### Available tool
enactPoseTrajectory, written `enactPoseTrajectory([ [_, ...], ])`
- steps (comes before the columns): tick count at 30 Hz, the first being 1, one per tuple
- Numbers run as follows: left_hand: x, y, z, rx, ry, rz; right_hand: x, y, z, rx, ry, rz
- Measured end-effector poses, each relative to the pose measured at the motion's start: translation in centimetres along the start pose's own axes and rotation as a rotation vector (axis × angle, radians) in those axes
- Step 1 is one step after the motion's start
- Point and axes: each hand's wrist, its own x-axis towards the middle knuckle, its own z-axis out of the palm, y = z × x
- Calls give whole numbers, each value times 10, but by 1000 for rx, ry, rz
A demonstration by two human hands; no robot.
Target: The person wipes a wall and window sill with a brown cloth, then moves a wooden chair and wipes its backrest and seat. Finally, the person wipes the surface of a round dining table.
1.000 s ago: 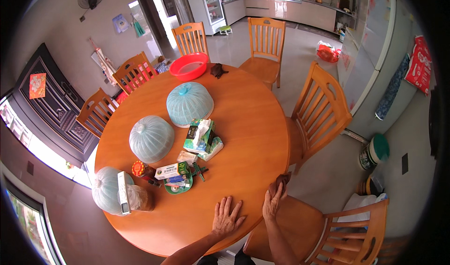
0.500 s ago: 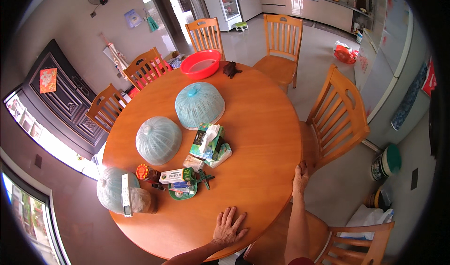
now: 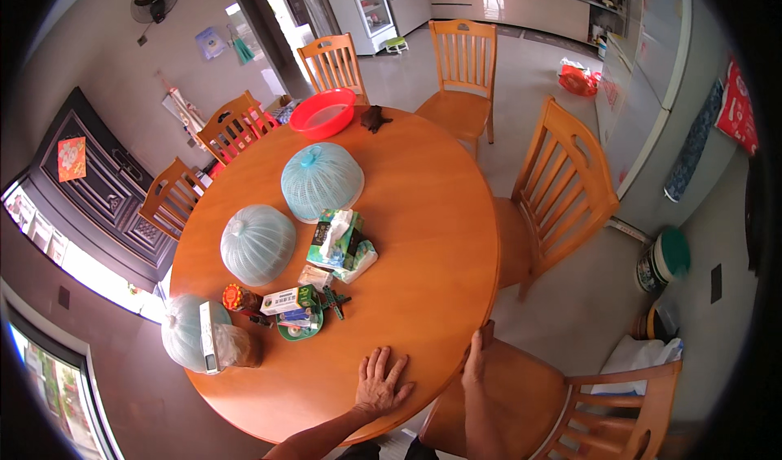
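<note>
My left hand [image 3: 380, 385] lies palm down on the near part of the round wooden table [image 3: 415, 297], open, its fingers spread and nothing in them. At the table's right rim, my right hand [image 3: 475, 359] is closed around the edge, partly hidden from view. Left of my left hand stands a green basket [image 3: 307, 331] of small packages, with a white-and-green box [image 3: 287, 300] on top. A green cross-shaped thing [image 3: 334, 302] lies beside it. Farther back are a tissue pack [image 3: 336, 238] and pale blue mesh food covers [image 3: 322, 181].
A wooden chair [image 3: 505, 387] stands close by my right arm, and another chair [image 3: 562, 191] is along the right side. A red basin [image 3: 324, 115] sits at the table's far edge. A red-lidded jar [image 3: 241, 299] and a third mesh cover [image 3: 183, 330] are at left.
My right hand has moved nearer along the table's rim, toward the near chair. My left hand stays flat on the tabletop. The whole view has shifted slightly.
</note>
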Motion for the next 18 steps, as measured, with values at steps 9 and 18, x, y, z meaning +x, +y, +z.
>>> enactPoseTrajectory([
  [9, -1, 3, -6, -18, -35, 22, -120, 19, 5, 86, -30, 282],
  [18, -11, -13, -7, -252, 39, 110, -225, 3, 55, 115, 27, 437],
])
